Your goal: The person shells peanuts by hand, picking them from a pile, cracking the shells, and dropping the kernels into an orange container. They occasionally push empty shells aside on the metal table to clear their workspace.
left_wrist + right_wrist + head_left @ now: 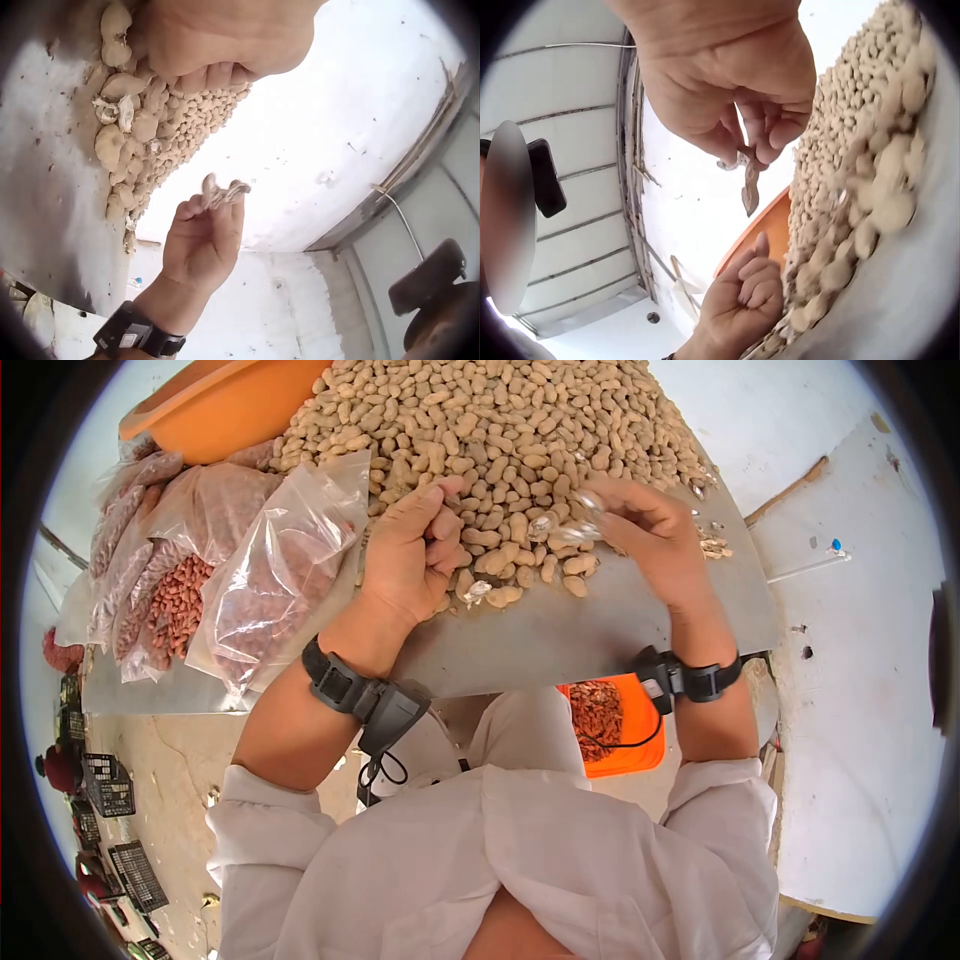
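Note:
In the head view, my right hand (655, 540) pinches a split peanut shell (578, 532) between thumb and fingers, above the near edge of the peanut pile (500, 420). The right wrist view shows the shell (750, 187) hanging in broken halves below the fingertips. My left hand (410, 550) is at the pile's left front, fingers curled toward the palm; nothing shows between them. From the right wrist camera, the left hand (742, 304) has its thumb side up. Whole peanuts and a white-lined shell piece (475, 593) lie on the table between the hands.
Clear plastic bags (290, 560) of reddish kernels lie to the left, beside an orange basin (215, 405). Below the metal table's (540, 645) front edge stands an orange container (640, 735) holding reddish-brown pieces. Black crates (108, 785) sit on the floor at far left.

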`<action>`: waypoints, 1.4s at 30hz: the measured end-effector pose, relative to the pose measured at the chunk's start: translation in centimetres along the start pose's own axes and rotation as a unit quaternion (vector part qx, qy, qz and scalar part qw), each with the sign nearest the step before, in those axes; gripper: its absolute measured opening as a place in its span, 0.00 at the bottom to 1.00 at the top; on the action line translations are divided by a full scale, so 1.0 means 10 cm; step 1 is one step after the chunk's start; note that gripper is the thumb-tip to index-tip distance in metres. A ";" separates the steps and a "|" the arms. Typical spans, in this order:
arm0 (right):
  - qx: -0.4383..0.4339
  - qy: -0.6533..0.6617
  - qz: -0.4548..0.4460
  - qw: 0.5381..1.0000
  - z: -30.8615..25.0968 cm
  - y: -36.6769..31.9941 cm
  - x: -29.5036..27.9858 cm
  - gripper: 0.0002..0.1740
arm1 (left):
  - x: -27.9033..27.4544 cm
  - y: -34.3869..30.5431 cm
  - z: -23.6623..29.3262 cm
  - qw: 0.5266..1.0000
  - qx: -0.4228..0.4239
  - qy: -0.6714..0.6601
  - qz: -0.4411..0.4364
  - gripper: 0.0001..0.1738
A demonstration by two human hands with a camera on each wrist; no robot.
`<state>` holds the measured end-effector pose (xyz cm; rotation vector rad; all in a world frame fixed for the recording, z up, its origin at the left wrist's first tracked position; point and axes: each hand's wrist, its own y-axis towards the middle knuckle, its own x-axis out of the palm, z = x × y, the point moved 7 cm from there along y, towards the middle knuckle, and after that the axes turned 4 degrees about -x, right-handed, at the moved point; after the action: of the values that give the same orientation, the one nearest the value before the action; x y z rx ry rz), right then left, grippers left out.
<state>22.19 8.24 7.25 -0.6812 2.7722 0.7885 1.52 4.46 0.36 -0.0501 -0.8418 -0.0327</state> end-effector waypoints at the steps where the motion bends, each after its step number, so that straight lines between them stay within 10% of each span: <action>1: 0.004 -0.053 -0.035 0.998 -0.03 -0.05 -0.11 0.14 | 0.01 0.00 0.00 1.000 0.002 0.006 0.003 0.13; 7: 0.093 -0.416 0.007 0.905 0.12 -0.22 -0.88 0.13 | 0.01 0.01 -0.01 0.999 0.019 0.026 0.002 0.13; 10: -0.042 -0.582 0.010 0.812 0.01 -0.21 -0.86 0.14 | 0.01 0.02 -0.01 0.999 0.021 0.024 -0.003 0.13; 13: -0.043 -0.463 -0.010 0.885 0.04 -0.14 -0.57 0.13 | 0.03 0.02 0.00 1.000 0.020 0.019 -0.013 0.13; 22: 0.001 -0.489 -0.126 0.863 0.38 0.15 -0.18 0.12 | 0.06 0.01 0.01 0.998 0.006 0.010 -0.058 0.12; 27: 0.097 -0.092 -0.086 0.987 0.05 0.14 0.05 0.12 | 0.10 0.01 -0.05 0.997 0.017 0.042 -0.061 0.15; 31: 0.079 0.198 -0.070 0.974 -0.02 0.20 0.53 0.13 | 0.18 -0.05 -0.04 0.994 0.029 0.064 -0.082 0.19; 42: -0.006 0.061 -0.037 0.997 0.03 0.32 0.95 0.11 | 0.23 -0.06 -0.02 0.991 0.068 0.093 -0.068 0.25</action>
<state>12.29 7.25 5.68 -0.8553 2.8338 0.7738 3.19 3.80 1.95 0.1376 -0.6581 -0.1061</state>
